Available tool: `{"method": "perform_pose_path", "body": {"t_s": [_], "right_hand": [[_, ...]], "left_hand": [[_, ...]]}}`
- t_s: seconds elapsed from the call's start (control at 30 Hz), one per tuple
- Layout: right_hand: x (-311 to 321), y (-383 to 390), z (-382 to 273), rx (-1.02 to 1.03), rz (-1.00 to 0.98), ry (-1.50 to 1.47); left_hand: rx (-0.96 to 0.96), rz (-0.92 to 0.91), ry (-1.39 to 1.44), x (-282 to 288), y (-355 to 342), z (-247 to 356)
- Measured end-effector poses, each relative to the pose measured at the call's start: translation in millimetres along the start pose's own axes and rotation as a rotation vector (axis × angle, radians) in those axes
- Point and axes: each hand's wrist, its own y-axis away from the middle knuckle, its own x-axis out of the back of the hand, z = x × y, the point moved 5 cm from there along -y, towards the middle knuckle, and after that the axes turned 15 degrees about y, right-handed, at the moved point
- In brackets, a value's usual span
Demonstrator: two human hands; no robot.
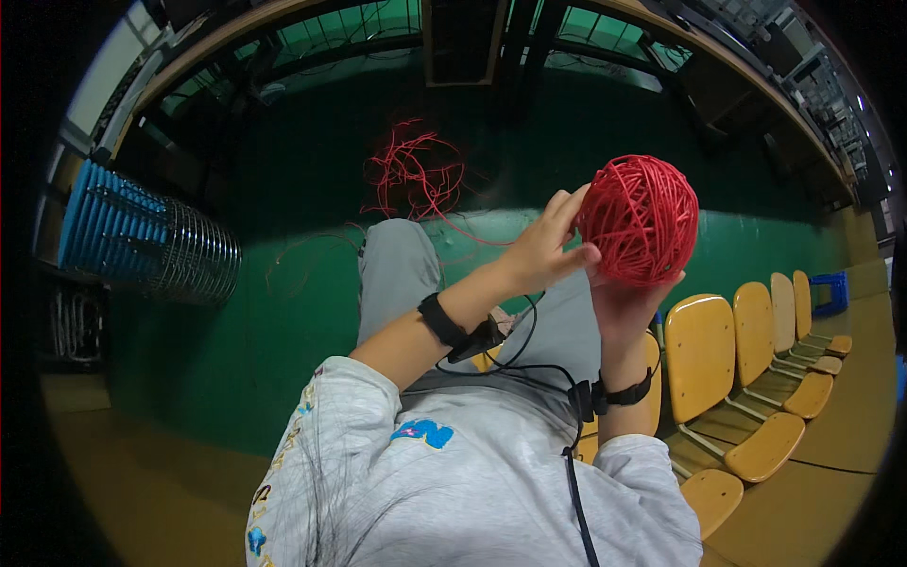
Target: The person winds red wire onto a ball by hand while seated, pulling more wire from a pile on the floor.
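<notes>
A large ball of red cord [641, 219], wound in many crossing strands, is held up in front of me to the right. My right hand [628, 307] cups it from below, and the ball hides most of those fingers. Against the ball's left side is my left hand [553, 241], fingers along its edge and thumb near its lower front. On the green floor ahead lies a loose tangle of red cord [416, 175]. One strand runs from this tangle toward my left hand and passes out of sight behind it.
Yellow chairs [700, 359] stand in a row at right, with a blue stool [831, 295] beyond. Stacked blue stools with metal legs [151, 231] are at left. Desks with equipment [756, 104] curve along the far side. A black cable [576, 472] hangs from my wrist straps.
</notes>
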Motion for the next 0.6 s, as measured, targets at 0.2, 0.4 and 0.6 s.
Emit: {"method": "perform_pose_path", "body": {"t_s": [0.2, 0.4, 0.6], "right_hand": [[13, 2, 13, 0.094, 0.065, 0.286], [0, 4, 6, 0.254, 0.033, 0.597], [-4, -7, -27, 0.085, -0.336, 0.686]], "left_hand": [[-0.1, 0.105, -0.244, -18, 6, -1], [-0.099, 0.113, -0.05, 7, 11, 12], [-0.239, 0.09, -0.259, 35, 16, 44]]}}
